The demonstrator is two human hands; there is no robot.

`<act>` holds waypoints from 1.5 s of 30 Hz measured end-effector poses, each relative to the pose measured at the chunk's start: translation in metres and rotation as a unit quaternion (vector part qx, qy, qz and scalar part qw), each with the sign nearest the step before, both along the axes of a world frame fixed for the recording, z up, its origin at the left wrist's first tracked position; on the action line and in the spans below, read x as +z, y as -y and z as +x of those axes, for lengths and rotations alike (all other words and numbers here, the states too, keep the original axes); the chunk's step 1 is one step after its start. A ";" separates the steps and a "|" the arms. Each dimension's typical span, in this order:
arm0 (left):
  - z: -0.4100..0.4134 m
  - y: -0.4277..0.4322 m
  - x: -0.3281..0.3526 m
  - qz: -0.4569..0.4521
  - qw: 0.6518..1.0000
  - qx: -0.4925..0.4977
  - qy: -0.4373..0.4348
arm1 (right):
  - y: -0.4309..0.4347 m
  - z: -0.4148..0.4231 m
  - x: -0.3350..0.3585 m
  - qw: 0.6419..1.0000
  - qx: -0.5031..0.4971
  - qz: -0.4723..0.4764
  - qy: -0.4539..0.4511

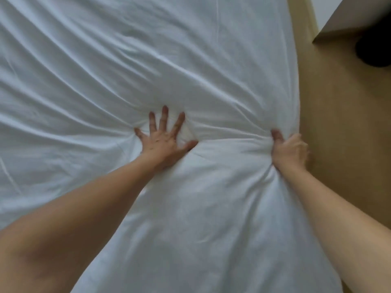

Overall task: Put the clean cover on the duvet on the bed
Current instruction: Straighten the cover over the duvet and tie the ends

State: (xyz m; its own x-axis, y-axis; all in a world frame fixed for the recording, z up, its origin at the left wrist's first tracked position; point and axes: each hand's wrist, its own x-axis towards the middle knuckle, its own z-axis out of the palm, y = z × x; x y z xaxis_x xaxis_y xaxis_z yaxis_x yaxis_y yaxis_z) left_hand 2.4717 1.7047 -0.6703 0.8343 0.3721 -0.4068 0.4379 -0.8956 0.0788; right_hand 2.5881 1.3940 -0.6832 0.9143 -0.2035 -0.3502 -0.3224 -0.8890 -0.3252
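My big white wrinkly cloth duvet cover (148,60) is spread out wide over the bed and fills most of what I see. The bed itself is hidden under it. My left hand (164,138) lies flat on the cover near the middle, with its fingers straight and spread far apart, pushing down. It holds nothing. Long folds run out from it like rays. My right hand (289,150) is at the right edge of the cover. Its fingers are curled tight round a bunch of the white cloth, and the cloth puckers there. Both my arms are bare and reach forward. Just beside the right edge is the light brown wooden floor (338,166). Far up in the right corner stands a pale box-shaped piece of furniture (349,17), with a dark blurry thing (374,47) under it.
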 end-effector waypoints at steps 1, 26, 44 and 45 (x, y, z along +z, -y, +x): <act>-0.002 -0.003 0.001 0.002 1.000 -0.010 0.006 | 0.006 0.002 -0.003 1.000 0.000 -0.011 0.012; -0.319 -0.112 -0.023 0.076 0.984 0.149 0.054 | -0.196 -0.285 -0.008 0.908 0.401 -0.088 0.087; -0.543 -0.149 0.015 -0.063 0.960 0.264 -0.069 | -0.249 -0.512 0.009 0.888 0.436 -0.144 -0.001; -0.547 -0.142 0.017 -0.073 0.961 0.255 -0.075 | -0.243 -0.523 0.010 0.894 0.422 -0.153 -0.012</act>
State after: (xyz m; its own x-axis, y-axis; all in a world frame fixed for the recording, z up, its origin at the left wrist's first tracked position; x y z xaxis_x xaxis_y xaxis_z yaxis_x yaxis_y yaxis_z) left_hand 1.9246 1.8464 -0.6537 0.4872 0.6464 -0.5872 0.8328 -0.5463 0.0896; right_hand 2.0648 1.6374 -0.6728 0.7806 0.4652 -0.4175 0.5008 -0.8651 -0.0277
